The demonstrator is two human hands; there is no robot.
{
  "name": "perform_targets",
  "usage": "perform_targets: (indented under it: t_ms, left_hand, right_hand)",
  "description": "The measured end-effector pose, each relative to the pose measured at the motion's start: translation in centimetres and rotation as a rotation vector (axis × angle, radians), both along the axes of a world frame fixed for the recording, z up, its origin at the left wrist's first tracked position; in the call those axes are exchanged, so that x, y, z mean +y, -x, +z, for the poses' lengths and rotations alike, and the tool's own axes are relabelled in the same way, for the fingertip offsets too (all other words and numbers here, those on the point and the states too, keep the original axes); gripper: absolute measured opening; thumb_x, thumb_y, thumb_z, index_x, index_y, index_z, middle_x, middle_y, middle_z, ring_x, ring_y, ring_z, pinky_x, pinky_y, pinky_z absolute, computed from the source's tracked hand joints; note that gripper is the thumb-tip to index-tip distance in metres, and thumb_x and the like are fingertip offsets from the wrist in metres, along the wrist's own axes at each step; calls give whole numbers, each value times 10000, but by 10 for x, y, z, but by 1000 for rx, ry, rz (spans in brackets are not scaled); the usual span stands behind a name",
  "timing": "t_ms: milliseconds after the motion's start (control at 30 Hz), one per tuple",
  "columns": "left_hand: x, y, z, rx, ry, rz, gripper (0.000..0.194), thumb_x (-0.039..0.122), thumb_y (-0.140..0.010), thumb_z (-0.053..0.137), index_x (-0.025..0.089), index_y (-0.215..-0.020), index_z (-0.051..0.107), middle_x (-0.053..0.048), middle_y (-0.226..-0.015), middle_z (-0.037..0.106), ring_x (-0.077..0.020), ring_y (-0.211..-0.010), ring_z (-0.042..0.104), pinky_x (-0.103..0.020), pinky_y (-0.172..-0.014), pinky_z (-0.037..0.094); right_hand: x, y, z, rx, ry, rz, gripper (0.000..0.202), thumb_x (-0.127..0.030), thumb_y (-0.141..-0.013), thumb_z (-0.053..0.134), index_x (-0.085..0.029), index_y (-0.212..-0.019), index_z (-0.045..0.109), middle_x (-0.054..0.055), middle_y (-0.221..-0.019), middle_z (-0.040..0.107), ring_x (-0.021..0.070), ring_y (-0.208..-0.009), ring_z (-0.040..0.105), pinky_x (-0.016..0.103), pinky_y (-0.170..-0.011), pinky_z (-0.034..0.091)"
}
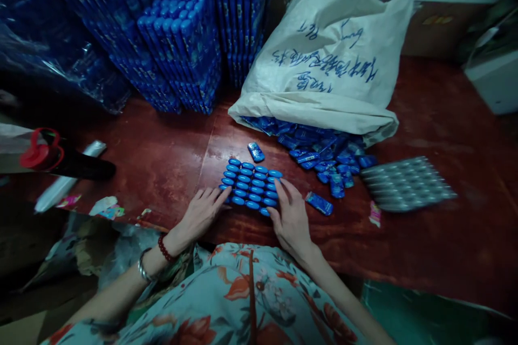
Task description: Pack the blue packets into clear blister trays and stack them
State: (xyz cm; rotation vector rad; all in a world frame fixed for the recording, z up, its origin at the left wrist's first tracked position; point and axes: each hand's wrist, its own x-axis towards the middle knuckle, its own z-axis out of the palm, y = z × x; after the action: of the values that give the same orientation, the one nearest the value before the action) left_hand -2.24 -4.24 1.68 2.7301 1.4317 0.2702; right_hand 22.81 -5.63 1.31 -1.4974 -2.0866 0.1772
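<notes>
A block of small, rounded blue cases (248, 186) stands in close rows on the table in front of me. My left hand (204, 209) presses its fingertips against the block's left side, its thumb mostly hidden. At the right side, my right hand (292, 218) grips the near corner between thumb and curved fingers. One loose blue case (256, 152) lies flat just behind the block, and another blue case (319, 203) lies to the right of my right hand. What is printed on the cases is too small to read.
An open white sack (324, 54) with handwriting spills a heap of blue cases (319, 151). Tall stacks of blue cases (178, 48) stand back left. A grey ridged tray (408, 183) is on the right. A dark bottle with a red lid (81, 161) lies left on the reddish table (162, 145).
</notes>
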Motion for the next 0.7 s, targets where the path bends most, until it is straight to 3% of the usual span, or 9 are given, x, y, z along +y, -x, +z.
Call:
perform_targets:
  t_ms: [133,233,300,433,567,700]
  left_hand:
    - [6,-10,0,-304,-116,213,581,418,-897,450,186,-1402,280,-150,-1178,545,-271,-1075,513,-399,-889,418]
    - [19,-29,-5,-480,25,365,653,437,-924,364,179,-1460,96,-172,-1420,343,-284,-1300,340,-449,-1036,313]
    - [28,-43,-12,-505,143,415,655,449,-932,320,166,-1466,67,-172,-1475,259,-292,-1351,263,-475,-1074,259]
    - [37,-60,-23,-440,318,489,587,437,-932,318,187,-1449,199,-149,-1449,323,-298,-1286,381,-459,-1010,368]
    - [43,-65,-23,-454,374,613,505,391,-935,327,224,-1411,314,-120,-1363,432,-251,-1095,561,-368,-852,492]
    - [47,-65,-21,-604,390,697,530,383,-924,382,242,-1425,278,-93,-1364,447,-235,-1179,507,-365,-958,439]
  right_hand:
    - [17,23,-8,0,100,-61,652,-495,-933,263,-198,-1474,52,159,-1496,194,306,-1384,144,568,-1062,207]
    - [24,33,-14,56,165,-166,679,-488,-940,234,-167,-1469,-45,171,-1517,128,291,-1401,78,577,-1073,178]
    - [25,35,-17,87,206,-182,679,-462,-947,234,-157,-1462,-86,170,-1520,118,284,-1403,63,572,-1074,192]
    - [26,34,-24,123,239,-163,689,-443,-941,296,-167,-1469,-51,155,-1514,147,299,-1392,104,568,-1066,235]
    - [32,34,-30,210,232,-247,641,-397,-940,338,-191,-1474,51,148,-1448,288,286,-1336,242,538,-1047,301]
    - [34,31,-31,387,275,-260,618,-374,-936,360,-224,-1470,88,140,-1413,336,282,-1301,308,555,-1023,320]
